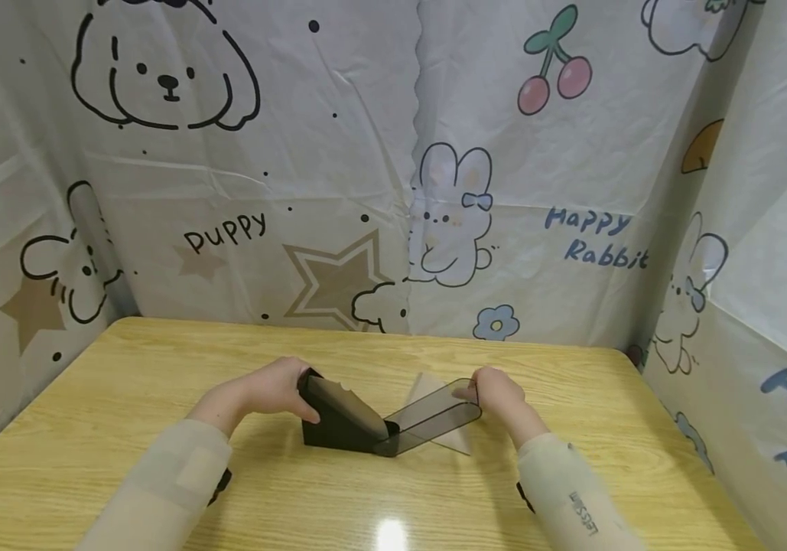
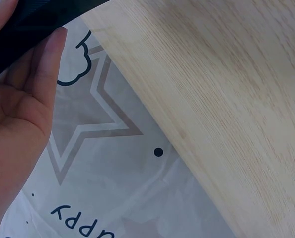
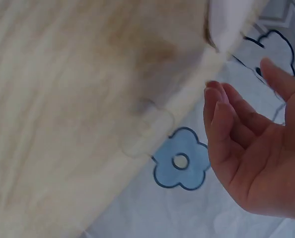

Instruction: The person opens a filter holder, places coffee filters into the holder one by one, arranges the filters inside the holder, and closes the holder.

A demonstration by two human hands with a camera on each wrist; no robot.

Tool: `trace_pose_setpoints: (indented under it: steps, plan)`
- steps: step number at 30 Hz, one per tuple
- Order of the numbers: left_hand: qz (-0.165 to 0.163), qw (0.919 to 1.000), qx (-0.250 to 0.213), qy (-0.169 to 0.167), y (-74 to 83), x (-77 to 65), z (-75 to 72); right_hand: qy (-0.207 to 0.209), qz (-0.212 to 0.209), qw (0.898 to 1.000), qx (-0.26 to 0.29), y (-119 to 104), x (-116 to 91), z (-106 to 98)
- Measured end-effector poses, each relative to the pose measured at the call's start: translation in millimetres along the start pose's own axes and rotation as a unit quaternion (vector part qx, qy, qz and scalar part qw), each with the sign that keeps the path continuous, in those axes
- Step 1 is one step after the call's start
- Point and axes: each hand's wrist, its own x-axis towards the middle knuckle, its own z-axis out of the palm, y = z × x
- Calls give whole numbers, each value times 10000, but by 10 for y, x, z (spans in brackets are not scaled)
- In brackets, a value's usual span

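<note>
In the head view, my left hand [image 1: 276, 389] grips the high end of a black wedge-shaped box [image 1: 341, 421], thumb on its near side. A brown sheet-like piece [image 1: 348, 402] lies along its sloping top. In the left wrist view, the dark box [image 2: 33, 29] crosses the top corner above my left hand [image 2: 23, 109]. A smoky see-through lid [image 1: 434, 413] tilts up to the right from the box's low end. My right hand [image 1: 499, 394] holds the lid's rounded far end. The right wrist view shows my right hand [image 3: 257, 144] with fingers bent and thumb apart.
A pale flat sheet [image 1: 458, 440] lies on the wooden table [image 1: 228, 474] behind and under the lid. Cloth printed with cartoons [image 1: 338, 176] hangs at the back and both sides of the table.
</note>
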Motion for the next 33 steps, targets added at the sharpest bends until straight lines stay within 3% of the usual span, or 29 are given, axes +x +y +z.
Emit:
trace_pose_setpoints:
  steps: [4,9,17,28,33]
  plan:
    - [-16,10000,-3,20,-9,-1,21,-246,175,9995,90,-40,21,93]
    - [-53,10000,32,49,4,-11,22,-296,290,9991,-81,-102,38,110]
    - [13,10000,29,34,17,-5,15,-281,879,9957,-48,-93,117,145]
    - [-3,10000,19,32,8,1,10,81,765,9970,-35,-90,93,116]
    - [-37,10000,9,23,8,-3,5,484,458,9977,96,-17,113,109]
